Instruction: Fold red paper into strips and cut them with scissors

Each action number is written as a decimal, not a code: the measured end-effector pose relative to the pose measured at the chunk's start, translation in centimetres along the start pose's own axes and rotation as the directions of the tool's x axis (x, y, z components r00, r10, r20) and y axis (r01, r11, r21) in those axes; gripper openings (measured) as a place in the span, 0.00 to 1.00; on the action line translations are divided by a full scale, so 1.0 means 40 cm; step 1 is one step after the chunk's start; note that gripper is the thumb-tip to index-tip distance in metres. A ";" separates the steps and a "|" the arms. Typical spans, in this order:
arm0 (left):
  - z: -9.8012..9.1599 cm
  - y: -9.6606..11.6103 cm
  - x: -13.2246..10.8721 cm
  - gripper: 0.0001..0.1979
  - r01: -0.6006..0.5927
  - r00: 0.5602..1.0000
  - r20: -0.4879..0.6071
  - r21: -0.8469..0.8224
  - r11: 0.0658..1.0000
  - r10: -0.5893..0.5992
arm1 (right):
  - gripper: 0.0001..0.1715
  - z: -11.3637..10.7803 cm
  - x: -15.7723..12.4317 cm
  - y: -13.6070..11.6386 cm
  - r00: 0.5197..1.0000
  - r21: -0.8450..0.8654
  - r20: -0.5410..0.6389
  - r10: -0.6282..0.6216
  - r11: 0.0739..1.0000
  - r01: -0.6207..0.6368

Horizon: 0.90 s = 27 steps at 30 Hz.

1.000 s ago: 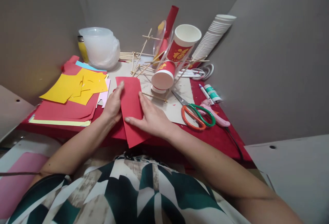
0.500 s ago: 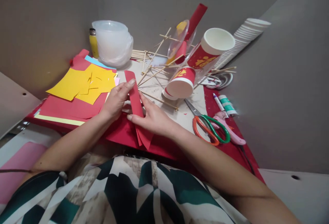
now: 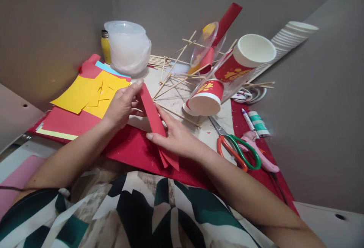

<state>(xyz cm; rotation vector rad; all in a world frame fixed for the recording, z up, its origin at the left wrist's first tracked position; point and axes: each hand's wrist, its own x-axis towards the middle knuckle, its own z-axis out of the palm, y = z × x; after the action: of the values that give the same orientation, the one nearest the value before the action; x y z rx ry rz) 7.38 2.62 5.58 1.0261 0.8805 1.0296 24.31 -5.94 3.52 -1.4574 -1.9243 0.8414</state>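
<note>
Red paper fills the grip: a folded red paper strip (image 3: 152, 116) stands on its edge and slants between both hands. The left hand (image 3: 121, 105) pinches its far end, fingertips over the top and thumb underneath, closed on the paper. The right hand (image 3: 174, 140) clasps the near half with the thumb against the left face and the fingers laid along the other face, so it too is closed on the strip. The near end fans out into two layers just below the right palm, over the dark red table cover (image 3: 133, 149).

Just left of the left hand lies a loose pile of yellow paper squares (image 3: 85, 94), resting on wider flat red paper sheets (image 3: 71, 121). Beyond the left fingertips stands a cloudy plastic tub (image 3: 127, 47) with a small yellow bottle (image 3: 105, 47) touching its left side.

Just past the right hand's fingers a frame of thin wooden skewers (image 3: 173, 83) sits on a pale cardboard sheet (image 3: 182, 102). Two red-and-white paper cups rest in it — the lower printed cup (image 3: 206, 98) tipped mouth-down, the upper printed cup (image 3: 244, 58) tilted mouth-up.

Right of the right wrist lie scissors with one orange and one green handle (image 3: 237, 151), and next to them a pink plastic tool (image 3: 260, 156) and a white-and-green glue stick (image 3: 257, 121). Farther out on that side a leaning stack of white paper cups (image 3: 287, 39) rests against the grey wall.
</note>
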 end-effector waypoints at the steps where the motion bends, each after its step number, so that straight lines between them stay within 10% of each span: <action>1: 0.001 0.007 0.000 0.17 -0.015 1.000 -0.006 0.015 1.000 0.015 | 0.54 0.000 0.000 0.001 1.000 -0.008 0.001 0.003 1.000 -0.003; 6: 0.008 0.018 0.004 0.12 -0.084 0.996 0.027 0.041 0.996 0.083 | 0.54 -0.005 0.003 -0.002 0.999 0.131 0.019 0.036 0.991 -0.038; 14: 0.017 0.014 0.014 0.08 0.122 0.990 0.069 -0.042 0.992 -0.119 | 0.37 -0.009 0.014 -0.004 0.993 0.538 0.078 -0.087 0.842 0.032; 27: -0.028 0.072 0.044 0.16 -0.002 0.999 -0.050 -0.136 0.991 -0.005 | 0.17 -0.026 0.025 0.025 0.924 0.744 0.103 0.367 0.588 -0.317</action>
<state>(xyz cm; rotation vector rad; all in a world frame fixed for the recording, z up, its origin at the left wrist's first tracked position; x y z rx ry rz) 6.12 5.07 7.82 0.8881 0.8402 1.1030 25.46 -4.62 3.48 -1.2789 -0.9888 1.5274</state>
